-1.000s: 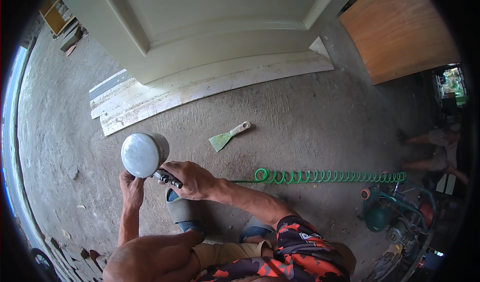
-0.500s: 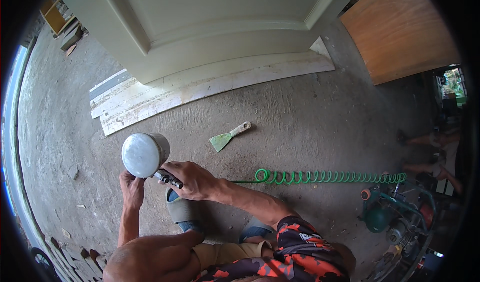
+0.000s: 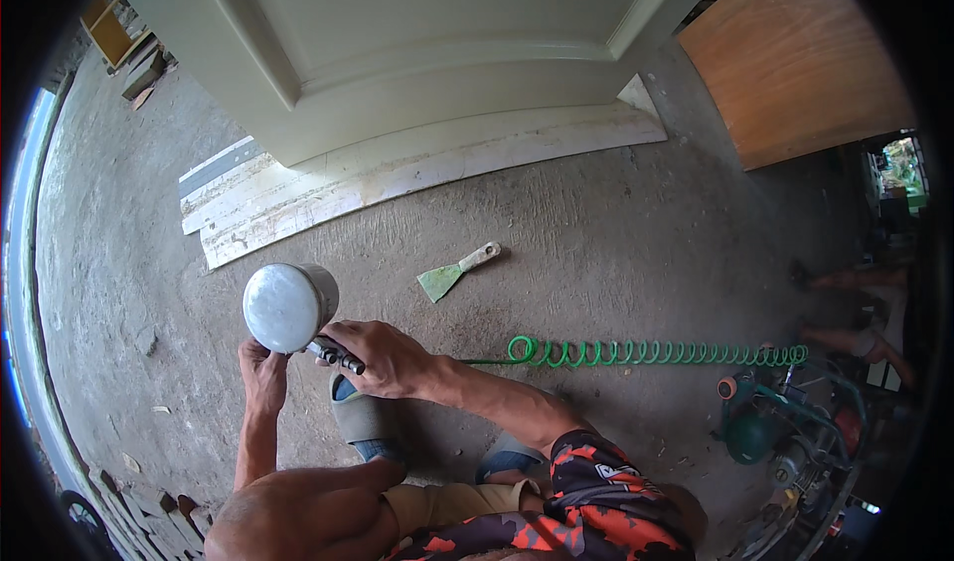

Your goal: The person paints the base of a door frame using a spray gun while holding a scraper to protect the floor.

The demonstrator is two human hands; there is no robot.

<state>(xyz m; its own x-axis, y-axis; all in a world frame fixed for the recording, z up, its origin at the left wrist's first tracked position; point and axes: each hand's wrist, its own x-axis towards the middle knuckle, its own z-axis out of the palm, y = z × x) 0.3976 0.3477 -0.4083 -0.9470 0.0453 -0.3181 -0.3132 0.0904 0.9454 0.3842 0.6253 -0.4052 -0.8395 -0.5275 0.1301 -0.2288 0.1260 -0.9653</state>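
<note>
A paint spray gun with a round whitish cup point(image 3: 283, 309) on top is held over the floor at the left. My right hand point(image 3: 383, 360) is wrapped round its handle, and the gun's metal knobs point(image 3: 336, 355) stick out beside the thumb. Just under the cup, my left hand point(image 3: 262, 374) pinches the front end of the gun; its fingertips are partly hidden. A green coiled air hose point(image 3: 656, 352) stretches rightward from behind my right wrist.
A grey-beige panelled door point(image 3: 437, 94) stands ahead on whitish boards point(image 3: 427, 168). A putty knife point(image 3: 457, 271) lies on the concrete floor. To the right are a green air compressor point(image 3: 752, 434), a brown wooden panel point(image 3: 795, 64) and another person's legs point(image 3: 855, 279).
</note>
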